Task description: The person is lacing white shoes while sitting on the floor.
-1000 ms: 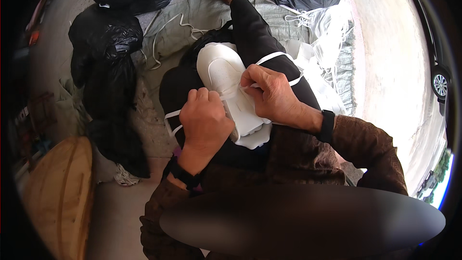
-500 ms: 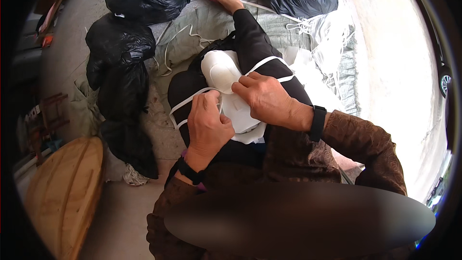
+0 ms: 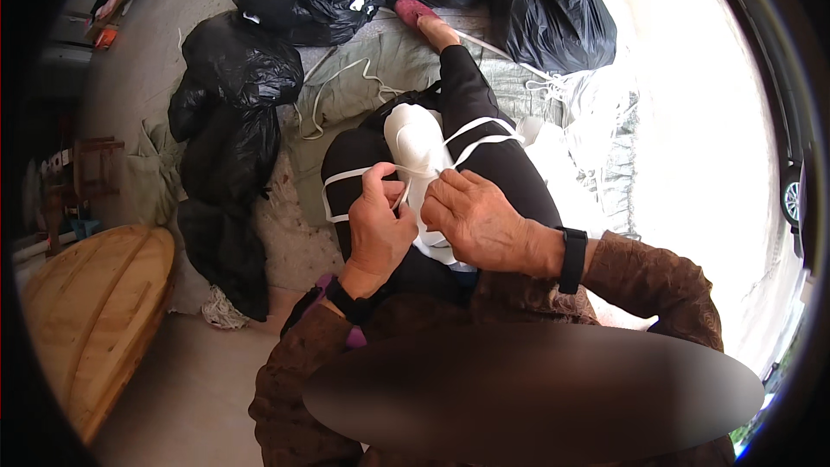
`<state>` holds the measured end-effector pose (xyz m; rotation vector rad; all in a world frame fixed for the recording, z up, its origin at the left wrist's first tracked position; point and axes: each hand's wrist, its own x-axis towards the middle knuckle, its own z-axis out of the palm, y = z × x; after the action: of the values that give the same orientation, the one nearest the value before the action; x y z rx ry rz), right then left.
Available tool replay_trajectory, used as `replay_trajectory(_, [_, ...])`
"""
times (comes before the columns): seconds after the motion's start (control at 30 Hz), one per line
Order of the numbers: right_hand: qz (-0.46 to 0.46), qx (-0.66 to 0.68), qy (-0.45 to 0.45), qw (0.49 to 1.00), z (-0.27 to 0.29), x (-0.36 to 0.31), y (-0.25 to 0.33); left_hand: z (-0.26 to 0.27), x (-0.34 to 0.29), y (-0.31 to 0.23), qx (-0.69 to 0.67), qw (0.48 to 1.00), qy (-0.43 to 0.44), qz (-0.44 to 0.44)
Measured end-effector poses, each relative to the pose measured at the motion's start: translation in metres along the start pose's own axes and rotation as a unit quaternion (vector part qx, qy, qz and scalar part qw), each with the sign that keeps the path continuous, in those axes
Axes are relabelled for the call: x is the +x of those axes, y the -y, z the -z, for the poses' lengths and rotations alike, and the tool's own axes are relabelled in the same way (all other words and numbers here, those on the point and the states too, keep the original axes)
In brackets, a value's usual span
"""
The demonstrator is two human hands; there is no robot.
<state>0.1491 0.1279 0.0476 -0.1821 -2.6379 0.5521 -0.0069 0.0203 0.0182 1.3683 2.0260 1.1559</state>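
A stack of white cup-shaped face masks point(image 3: 413, 134) lies in my lap between my thighs. Flat white straps loop out from it over both black trouser legs: a left strap point(image 3: 334, 199) and a right strap point(image 3: 484, 127). My left hand point(image 3: 379, 229) pinches white strap at the near end of the stack, thumb and forefinger close together. Beside it, my right hand point(image 3: 471, 220) has its fingers curled on the strap, knuckles up. The hands are a small gap apart, with a thin piece of strap between them. My right hand covers part of the lower masks.
Black plastic bags point(image 3: 553, 13) stand in an arc at the front and left. A greenish woven sheet point(image 3: 346, 104) lies under my legs. White cords point(image 3: 596, 112) are heaped at right. At lower left is a wooden board point(image 3: 99, 311).
My right hand has drawn back toward me, away from the domed mask. My left hand has shifted slightly right. The whole view has shifted a little.
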Motion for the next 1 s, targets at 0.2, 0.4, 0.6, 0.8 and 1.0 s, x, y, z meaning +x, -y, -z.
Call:
replay_trajectory(0.2, [-0.114, -0.05, 0.03, 0.992, -0.046, 0.004, -0.006, 0.002, 0.01, -0.005, -0.04, 0.998, 0.025, 0.044])
replay_trajectory(0.4, [-0.071, -0.193, 0.098, 0.974, -0.052, 0.024, 0.003, 0.007, 0.002, 0.003, -0.037, 0.999, -0.029, -0.006])
replay_trajectory(0.6, [-0.159, 0.246, 0.224, 0.929, 0.06, 0.006, 0.066, 0.031, -0.063, -0.055, 0.033, 0.992, 0.078, -0.088])
replay_trajectory(0.8, [-0.211, 0.284, 0.143, 0.924, 0.033, -0.026, 0.055, -0.03, -0.072, -0.037, -0.226, 0.958, 0.147, 0.094])
replay_trajectory(1.0, [-0.254, 0.293, 0.035, 0.921, 0.027, -0.063, 0.042, -0.031, -0.068, -0.056, 0.092, 0.959, 0.266, 0.011])
